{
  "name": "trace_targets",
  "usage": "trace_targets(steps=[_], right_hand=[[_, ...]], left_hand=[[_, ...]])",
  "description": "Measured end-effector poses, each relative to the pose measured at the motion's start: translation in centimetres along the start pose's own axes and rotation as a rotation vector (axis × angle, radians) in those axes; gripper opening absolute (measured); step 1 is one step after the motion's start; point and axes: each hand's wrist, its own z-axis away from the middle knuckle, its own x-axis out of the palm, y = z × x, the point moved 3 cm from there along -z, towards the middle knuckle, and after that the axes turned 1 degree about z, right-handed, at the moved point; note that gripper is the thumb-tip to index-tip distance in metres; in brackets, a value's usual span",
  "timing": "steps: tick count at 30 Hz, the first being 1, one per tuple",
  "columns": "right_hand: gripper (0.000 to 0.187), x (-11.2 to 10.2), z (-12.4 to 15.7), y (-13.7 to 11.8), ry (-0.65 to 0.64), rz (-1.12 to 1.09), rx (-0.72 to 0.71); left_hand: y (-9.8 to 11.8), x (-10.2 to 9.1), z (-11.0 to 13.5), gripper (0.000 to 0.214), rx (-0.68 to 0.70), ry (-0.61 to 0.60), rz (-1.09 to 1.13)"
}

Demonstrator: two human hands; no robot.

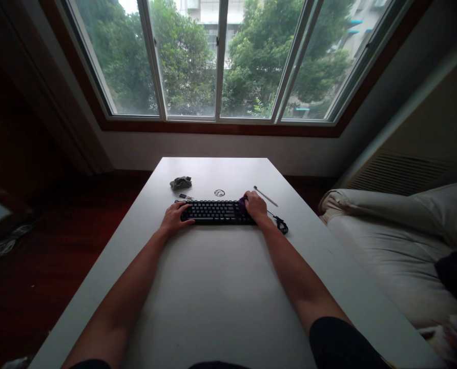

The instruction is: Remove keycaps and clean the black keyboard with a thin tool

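Observation:
A black keyboard (213, 210) lies flat across the white table, its rows of keys facing up. My left hand (172, 217) grips its left end, thumb along the front edge and fingers at the back corner. Over the keyboard's right part, my right hand (256, 206) is closed on a bunched purple cloth (243, 206) pressed against the keys. The keys beneath the cloth and hand are hidden. A coiled black cable (281, 224) rests just right of the keyboard.
Behind the keyboard on the table (221, 277) are a crumpled grey cloth (181, 183), a small dark-ended tool (185, 196), a wire ring (219, 193) and a thin brush-like stick (266, 196). A pale sofa (390, 246) stands at the right, below a window.

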Motion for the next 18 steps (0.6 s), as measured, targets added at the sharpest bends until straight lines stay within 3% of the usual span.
trace_targets(steps=[4,8,18], right_hand=[[0.024,0.8,0.5,-2.9,0.032,-0.165,-0.178],[0.024,2.0,1.1,-4.9,-0.083,-0.171,-0.376],[0.029,0.2,-0.1,-4.2,-0.239,-0.028,-0.39]], left_hand=[[-0.1,0.2,-0.1,0.07,0.001,-0.002,-0.012],[-0.1,0.1,-0.1,0.07,-0.002,-0.003,-0.009],[0.0,-0.6,0.1,0.068,-0.009,-0.006,0.023]])
